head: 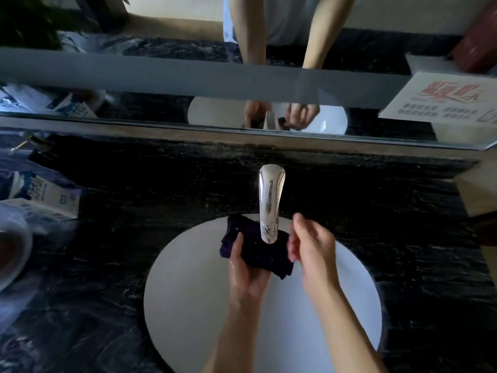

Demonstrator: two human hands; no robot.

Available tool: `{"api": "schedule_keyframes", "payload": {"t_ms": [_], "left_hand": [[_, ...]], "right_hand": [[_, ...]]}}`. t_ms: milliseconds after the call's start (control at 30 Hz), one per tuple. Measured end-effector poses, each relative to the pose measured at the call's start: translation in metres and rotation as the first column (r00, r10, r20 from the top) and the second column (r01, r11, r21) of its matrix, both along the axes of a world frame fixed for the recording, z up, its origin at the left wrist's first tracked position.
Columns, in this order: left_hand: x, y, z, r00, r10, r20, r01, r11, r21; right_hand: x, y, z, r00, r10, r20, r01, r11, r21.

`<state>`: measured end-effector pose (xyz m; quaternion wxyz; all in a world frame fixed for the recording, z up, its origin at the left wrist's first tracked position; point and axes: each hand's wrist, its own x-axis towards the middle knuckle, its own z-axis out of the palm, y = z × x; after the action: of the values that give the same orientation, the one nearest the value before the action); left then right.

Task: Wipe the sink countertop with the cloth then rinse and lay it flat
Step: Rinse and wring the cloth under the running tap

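Observation:
A dark purple cloth (255, 249) is bunched up over the white sink basin (188, 286), right under the chrome faucet (269, 203). My left hand (246, 270) grips the cloth from below, thumb on top. My right hand (312, 246) hovers just to the right of the cloth with its fingers curled and apart, holding nothing that I can make out. Around the basin lies the black marble countertop (134, 189). I cannot tell whether water is running.
A blue and white carton (43, 192) lies on the counter at the left, beside a round white bowl (13, 246). The mirror (188, 76) behind the faucet reflects my arms. A printed card (446, 100) leans at the right.

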<state>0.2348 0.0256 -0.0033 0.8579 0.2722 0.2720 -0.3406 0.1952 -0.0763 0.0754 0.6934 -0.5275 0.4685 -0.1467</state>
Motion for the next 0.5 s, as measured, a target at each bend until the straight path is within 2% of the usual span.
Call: {"api": "schedule_keyframes", "payload": {"t_ms": [67, 100, 133, 167, 233, 300, 367, 500], "left_hand": [[-0.002, 0.002, 0.005, 0.998, 0.033, -0.05, -0.032, 0.999, 0.01], [-0.004, 0.004, 0.008, 0.996, 0.057, -0.069, -0.056, 0.998, 0.014], [-0.007, 0.006, 0.011, 0.994, 0.078, -0.08, -0.076, 0.997, 0.018], [-0.01, 0.007, 0.012, 0.992, 0.09, -0.088, -0.089, 0.996, 0.017], [-0.015, 0.012, 0.018, 0.991, 0.093, -0.101, -0.093, 0.996, 0.003], [-0.02, 0.017, 0.019, 0.992, 0.078, -0.098, -0.079, 0.997, -0.004], [-0.024, 0.024, 0.018, 0.998, 0.044, -0.041, -0.042, 0.997, 0.065], [-0.025, 0.044, 0.014, 0.997, -0.025, 0.072, 0.009, 0.976, 0.219]], "right_hand": [[-0.019, -0.003, -0.025, 0.988, -0.116, -0.106, 0.112, 0.993, -0.039], [-0.027, -0.001, -0.035, 0.983, -0.107, -0.149, 0.109, 0.994, 0.011], [-0.032, 0.003, -0.043, 0.987, -0.05, -0.153, 0.07, 0.99, 0.126], [-0.035, 0.008, -0.048, 0.994, 0.001, -0.108, 0.03, 0.957, 0.287], [-0.037, 0.021, -0.053, 1.0, -0.006, 0.028, -0.011, 0.819, 0.574], [-0.038, 0.031, -0.053, 0.982, -0.099, 0.163, -0.049, 0.694, 0.718], [-0.038, 0.037, -0.053, 0.968, -0.156, 0.198, -0.044, 0.668, 0.743], [-0.043, 0.048, -0.059, 0.968, -0.22, 0.124, 0.078, 0.727, 0.682]]}}
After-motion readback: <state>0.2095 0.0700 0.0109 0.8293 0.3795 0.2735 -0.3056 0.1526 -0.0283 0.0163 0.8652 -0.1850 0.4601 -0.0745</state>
